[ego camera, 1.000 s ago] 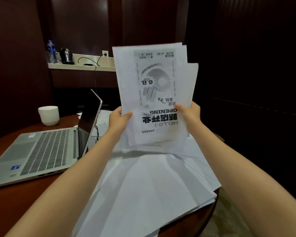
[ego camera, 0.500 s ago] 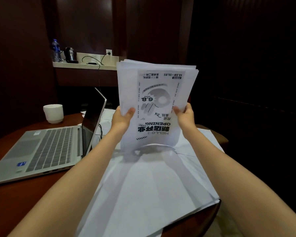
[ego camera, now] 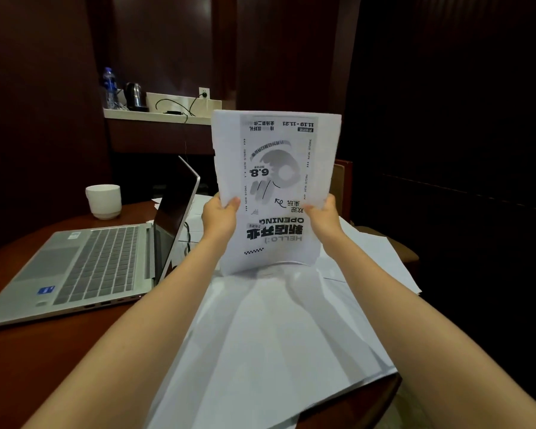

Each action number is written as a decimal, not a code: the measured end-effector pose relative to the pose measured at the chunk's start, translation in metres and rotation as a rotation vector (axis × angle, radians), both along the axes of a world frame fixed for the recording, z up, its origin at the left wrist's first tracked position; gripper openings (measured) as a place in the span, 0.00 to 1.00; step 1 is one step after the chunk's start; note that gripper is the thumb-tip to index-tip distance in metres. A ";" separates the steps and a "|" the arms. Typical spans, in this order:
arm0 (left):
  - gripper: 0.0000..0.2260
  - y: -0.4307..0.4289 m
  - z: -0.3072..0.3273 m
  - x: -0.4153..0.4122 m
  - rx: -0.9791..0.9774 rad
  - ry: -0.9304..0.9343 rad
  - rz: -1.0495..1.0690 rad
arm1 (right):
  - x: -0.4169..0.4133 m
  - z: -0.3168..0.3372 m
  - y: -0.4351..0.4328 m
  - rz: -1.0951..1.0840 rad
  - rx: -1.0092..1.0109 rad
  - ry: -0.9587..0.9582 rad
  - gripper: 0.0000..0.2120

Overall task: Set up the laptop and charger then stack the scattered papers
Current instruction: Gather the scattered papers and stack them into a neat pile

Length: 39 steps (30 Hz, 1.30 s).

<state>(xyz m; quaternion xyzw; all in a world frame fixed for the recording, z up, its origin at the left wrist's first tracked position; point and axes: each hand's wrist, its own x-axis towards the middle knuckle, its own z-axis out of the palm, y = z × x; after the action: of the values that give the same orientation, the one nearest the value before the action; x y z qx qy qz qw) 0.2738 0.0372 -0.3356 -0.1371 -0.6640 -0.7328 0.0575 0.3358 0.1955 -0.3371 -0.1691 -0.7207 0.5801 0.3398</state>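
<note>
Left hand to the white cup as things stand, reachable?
Probably not yet: the left hand grips the paper stack together with the right hand, and the open laptop lid stands between it and the cup.

The table [ego camera: 59, 354] is gleaming as polished wood; on it, papers [ego camera: 270, 342] are looking matt, the laptop [ego camera: 84, 267] smooth silver metal.

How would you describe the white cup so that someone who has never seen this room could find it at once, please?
Start at the dark wooden table, where an open silver laptop sits on the left. Just beyond the far corner of its keyboard stands the white cup. It is the table's only vessel; everything else white there is flat paper.
</note>
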 end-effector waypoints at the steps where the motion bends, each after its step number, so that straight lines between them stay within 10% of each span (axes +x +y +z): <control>1: 0.14 0.000 0.002 -0.001 0.035 -0.020 0.005 | 0.001 -0.003 0.002 -0.007 -0.011 -0.010 0.22; 11: 0.14 0.008 0.009 0.011 0.359 -0.219 -0.042 | 0.009 -0.015 0.017 -0.282 -0.399 0.012 0.37; 17: 0.15 0.017 0.007 0.016 0.368 -0.259 -0.153 | 0.018 -0.023 0.007 0.107 -0.645 0.066 0.18; 27: 0.36 0.000 -0.003 0.010 -0.325 -0.003 0.119 | 0.031 -0.031 0.042 -0.124 -0.492 -0.063 0.17; 39: 0.15 -0.021 -0.036 0.029 -0.639 0.204 0.049 | 0.075 -0.051 0.085 -0.184 -0.257 -0.454 0.17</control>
<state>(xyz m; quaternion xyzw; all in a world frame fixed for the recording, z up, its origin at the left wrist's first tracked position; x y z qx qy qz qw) 0.3031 0.0163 -0.3712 -0.2048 -0.8540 -0.4687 0.0953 0.4104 0.2808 -0.3883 -0.4012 -0.6806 0.5806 0.1967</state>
